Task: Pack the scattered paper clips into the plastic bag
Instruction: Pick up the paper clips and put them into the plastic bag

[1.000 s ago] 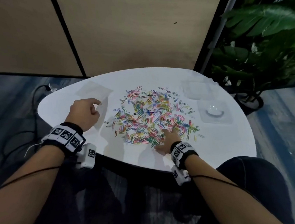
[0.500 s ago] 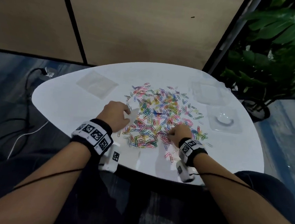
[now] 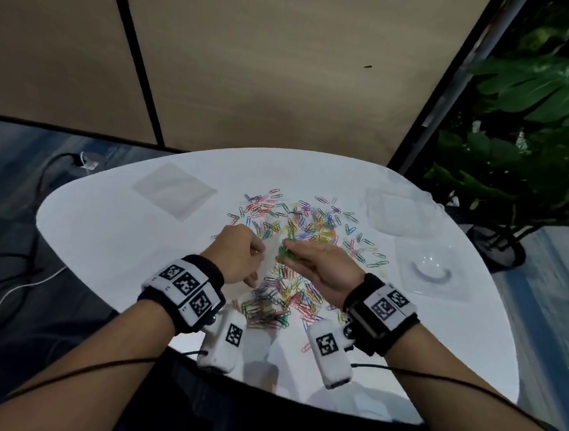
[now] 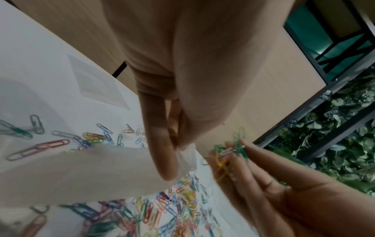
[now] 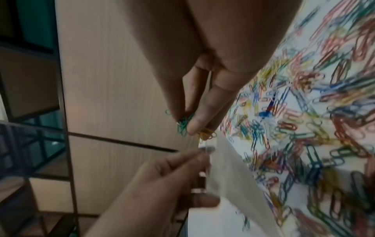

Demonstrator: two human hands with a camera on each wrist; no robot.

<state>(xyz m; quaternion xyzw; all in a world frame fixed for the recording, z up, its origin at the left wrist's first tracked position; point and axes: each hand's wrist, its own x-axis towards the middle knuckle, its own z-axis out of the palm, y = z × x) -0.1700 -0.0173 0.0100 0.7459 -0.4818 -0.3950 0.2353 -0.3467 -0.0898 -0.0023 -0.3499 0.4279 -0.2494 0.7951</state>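
Note:
Many coloured paper clips (image 3: 292, 226) lie scattered over the middle of the white table (image 3: 109, 234). My left hand (image 3: 238, 257) pinches the top edge of a clear plastic bag (image 4: 91, 173), which hangs above the clips; the same bag (image 5: 229, 170) shows in the right wrist view. My right hand (image 3: 316, 266) is raised just right of the bag's mouth and pinches a small bunch of green and yellow clips (image 4: 231, 152), also seen as the bunch (image 5: 186, 123) at its fingertips.
A second clear bag (image 3: 174, 190) lies flat at the table's back left. Two clear plastic containers (image 3: 400, 215) (image 3: 431, 269) sit at the right side. A potted plant (image 3: 522, 150) stands beyond the right edge. Cables (image 3: 23, 275) run on the floor at left.
My left hand brought the bag from the table's left side to the pile and lifted it. My right hand gathered clips from the pile and rose to the bag's mouth.

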